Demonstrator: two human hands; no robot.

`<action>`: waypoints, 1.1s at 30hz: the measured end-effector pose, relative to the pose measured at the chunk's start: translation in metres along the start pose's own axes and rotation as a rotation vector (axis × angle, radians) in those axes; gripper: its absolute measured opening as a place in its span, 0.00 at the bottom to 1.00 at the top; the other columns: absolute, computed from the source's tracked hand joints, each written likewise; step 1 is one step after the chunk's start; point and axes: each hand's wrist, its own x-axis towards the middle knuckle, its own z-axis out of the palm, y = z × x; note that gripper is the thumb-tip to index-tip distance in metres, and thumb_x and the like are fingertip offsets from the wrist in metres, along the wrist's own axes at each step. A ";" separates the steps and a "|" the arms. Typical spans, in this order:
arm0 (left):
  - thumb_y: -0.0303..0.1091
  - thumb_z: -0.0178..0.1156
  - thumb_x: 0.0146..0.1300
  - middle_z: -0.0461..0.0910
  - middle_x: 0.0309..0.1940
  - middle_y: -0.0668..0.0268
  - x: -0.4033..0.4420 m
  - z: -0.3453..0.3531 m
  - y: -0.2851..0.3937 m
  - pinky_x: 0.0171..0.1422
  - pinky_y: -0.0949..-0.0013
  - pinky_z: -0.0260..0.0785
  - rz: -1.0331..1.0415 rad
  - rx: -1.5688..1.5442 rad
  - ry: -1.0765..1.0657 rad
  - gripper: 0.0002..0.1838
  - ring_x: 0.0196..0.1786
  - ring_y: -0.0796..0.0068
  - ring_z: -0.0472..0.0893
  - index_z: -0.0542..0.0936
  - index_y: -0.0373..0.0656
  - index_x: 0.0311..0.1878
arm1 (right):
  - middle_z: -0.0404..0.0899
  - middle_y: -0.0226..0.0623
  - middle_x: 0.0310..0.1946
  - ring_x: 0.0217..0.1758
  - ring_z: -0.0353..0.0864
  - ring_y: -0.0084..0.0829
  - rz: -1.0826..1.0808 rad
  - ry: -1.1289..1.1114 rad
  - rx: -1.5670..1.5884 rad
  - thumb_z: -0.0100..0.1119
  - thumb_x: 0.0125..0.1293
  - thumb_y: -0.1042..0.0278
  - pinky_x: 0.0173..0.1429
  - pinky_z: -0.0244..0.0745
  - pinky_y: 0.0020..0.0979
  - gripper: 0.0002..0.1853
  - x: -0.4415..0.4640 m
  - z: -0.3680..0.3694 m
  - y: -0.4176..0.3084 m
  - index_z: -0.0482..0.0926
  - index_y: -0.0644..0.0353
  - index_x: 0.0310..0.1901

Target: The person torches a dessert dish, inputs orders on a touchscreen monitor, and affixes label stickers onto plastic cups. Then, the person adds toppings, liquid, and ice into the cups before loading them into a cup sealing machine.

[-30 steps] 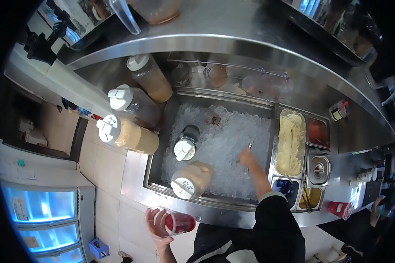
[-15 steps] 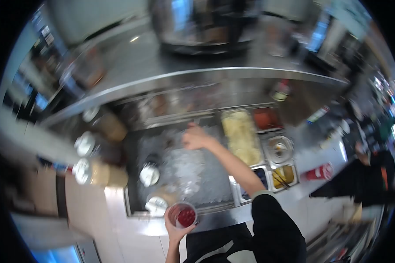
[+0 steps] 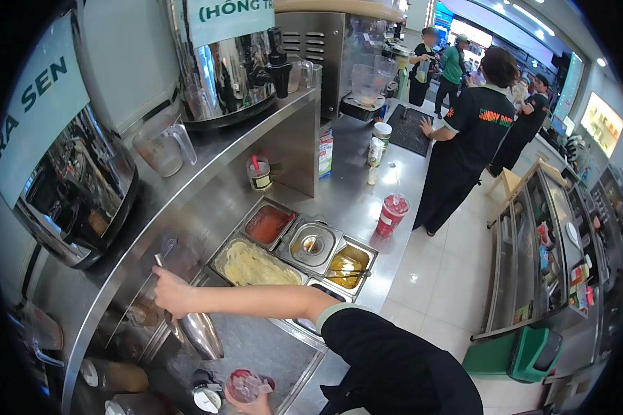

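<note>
My right hand (image 3: 173,294) is closed round the handle of a shiny metal scoop (image 3: 202,335), whose body slants down over the ice bin (image 3: 311,370). Just below the scoop, at the bottom of the view, my left hand (image 3: 257,405) holds a clear plastic cup (image 3: 246,386) with red contents. A dark jug with a white lid (image 3: 206,397) stands beside the cup. Across my right forearm from the bin lie a tray of pale yellow filling (image 3: 256,264), a red-filled tray (image 3: 268,225), a lidded tray (image 3: 314,245) and a yellow-filled tray (image 3: 346,268).
A red drink (image 3: 392,216) stands on the steel counter (image 3: 356,197). Beyond it are small containers (image 3: 378,145) and a person in black (image 3: 474,131) with a hand on a black mat. Metal dispensers (image 3: 83,200) line the upper shelf; a green bin (image 3: 512,354) stands right.
The view has swung right towards the counter and people. My right hand has lifted the scoop out of the ice and brought it near the cup, which my left hand still holds.
</note>
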 end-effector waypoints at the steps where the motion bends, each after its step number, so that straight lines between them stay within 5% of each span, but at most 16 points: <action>1: 0.26 0.69 0.28 0.64 0.55 0.52 -0.004 -0.002 0.003 0.64 0.58 0.55 0.038 -0.042 -0.022 0.48 0.58 0.58 0.65 0.58 0.38 0.59 | 0.79 0.27 0.23 0.33 0.78 0.27 0.004 0.000 -0.002 0.56 0.46 0.57 0.64 0.47 0.38 0.08 0.001 0.021 0.000 0.83 0.45 0.25; 4: 0.28 0.71 0.27 0.61 0.56 0.54 -0.015 -0.017 -0.013 0.61 0.58 0.59 -0.026 -0.015 0.036 0.51 0.57 0.57 0.65 0.55 0.39 0.61 | 0.80 0.26 0.25 0.38 0.76 0.27 0.043 -0.050 -0.057 0.53 0.51 0.61 0.66 0.46 0.39 0.08 0.011 0.169 -0.040 0.83 0.46 0.24; 8: 0.45 0.64 0.47 0.69 0.49 0.60 -0.016 -0.033 0.010 0.51 0.47 0.66 -0.789 -0.511 0.263 0.26 0.48 0.61 0.71 0.70 0.45 0.48 | 0.78 0.25 0.45 0.55 0.69 0.33 -0.217 -0.459 -0.289 0.45 0.60 0.61 0.67 0.41 0.48 0.14 -0.081 0.298 -0.133 0.81 0.48 0.41; 9: 0.45 0.64 0.47 0.69 0.49 0.60 -0.016 -0.034 0.014 0.51 0.47 0.66 -0.815 -0.514 0.278 0.26 0.48 0.61 0.71 0.70 0.45 0.48 | 0.78 0.26 0.45 0.56 0.68 0.34 -0.178 -0.334 -0.295 0.45 0.61 0.60 0.68 0.39 0.48 0.14 -0.107 0.317 -0.154 0.81 0.48 0.41; 10: 0.45 0.64 0.47 0.69 0.49 0.60 -0.013 -0.034 0.016 0.51 0.46 0.66 -0.767 -0.480 0.282 0.26 0.49 0.61 0.71 0.70 0.45 0.48 | 0.78 0.27 0.44 0.55 0.70 0.33 -0.309 -0.451 -0.245 0.47 0.59 0.59 0.66 0.42 0.47 0.14 -0.116 0.336 -0.171 0.81 0.48 0.40; 12: 0.45 0.64 0.47 0.69 0.49 0.60 -0.014 -0.039 0.019 0.51 0.46 0.66 -0.628 -0.375 0.273 0.26 0.49 0.60 0.71 0.70 0.45 0.48 | 0.79 0.29 0.42 0.51 0.73 0.29 -0.492 -0.670 -0.005 0.50 0.56 0.56 0.62 0.48 0.44 0.13 -0.124 0.322 -0.184 0.81 0.48 0.39; 16: 0.45 0.64 0.48 0.69 0.49 0.60 -0.012 -0.035 0.025 0.51 0.45 0.66 -0.453 -0.263 0.258 0.25 0.49 0.60 0.71 0.70 0.46 0.48 | 0.80 0.30 0.38 0.46 0.75 0.27 -0.303 -0.743 0.229 0.55 0.48 0.53 0.58 0.53 0.38 0.15 -0.097 0.311 -0.159 0.82 0.48 0.36; 20: 0.45 0.64 0.48 0.69 0.49 0.60 -0.011 -0.030 0.029 0.51 0.44 0.65 -0.291 -0.175 0.237 0.25 0.50 0.59 0.71 0.70 0.47 0.48 | 0.81 0.35 0.33 0.42 0.77 0.31 -0.175 -0.675 0.446 0.56 0.42 0.51 0.56 0.55 0.38 0.17 -0.059 0.273 -0.123 0.82 0.52 0.31; 23: 0.45 0.64 0.48 0.69 0.50 0.60 -0.010 -0.021 0.032 0.51 0.43 0.65 -0.181 -0.116 0.207 0.25 0.50 0.59 0.70 0.70 0.47 0.48 | 0.80 0.37 0.28 0.39 0.77 0.35 -0.140 -0.394 0.562 0.56 0.40 0.51 0.55 0.56 0.40 0.16 -0.014 0.228 -0.091 0.82 0.53 0.26; 24: 0.45 0.63 0.48 0.69 0.50 0.60 -0.009 -0.018 0.034 0.50 0.43 0.65 -0.144 -0.099 0.200 0.25 0.50 0.59 0.70 0.70 0.47 0.48 | 0.81 0.36 0.28 0.40 0.78 0.36 -0.154 -0.303 0.498 0.56 0.42 0.50 0.57 0.58 0.44 0.18 0.001 0.208 -0.081 0.82 0.52 0.30; 27: 0.45 0.63 0.48 0.69 0.50 0.60 -0.010 -0.010 0.039 0.50 0.42 0.64 -0.040 -0.042 0.192 0.24 0.50 0.58 0.70 0.70 0.48 0.48 | 0.79 0.36 0.23 0.32 0.78 0.38 -0.145 0.022 0.501 0.58 0.36 0.50 0.50 0.61 0.43 0.16 0.023 0.120 -0.048 0.81 0.55 0.20; 31: 0.45 0.63 0.48 0.69 0.50 0.60 -0.011 -0.001 0.044 0.50 0.41 0.64 0.098 0.053 0.187 0.24 0.51 0.58 0.70 0.70 0.48 0.48 | 0.79 0.33 0.20 0.29 0.78 0.33 -0.062 0.109 0.333 0.56 0.35 0.54 0.55 0.53 0.37 0.12 0.008 0.008 -0.045 0.80 0.52 0.19; 33: 0.45 0.63 0.48 0.68 0.50 0.60 -0.011 -0.001 0.048 0.50 0.40 0.64 0.171 0.124 0.201 0.24 0.51 0.58 0.70 0.70 0.48 0.47 | 0.80 0.29 0.27 0.35 0.78 0.29 -0.082 -0.014 0.109 0.56 0.39 0.56 0.57 0.50 0.38 0.12 -0.008 -0.025 -0.054 0.82 0.50 0.25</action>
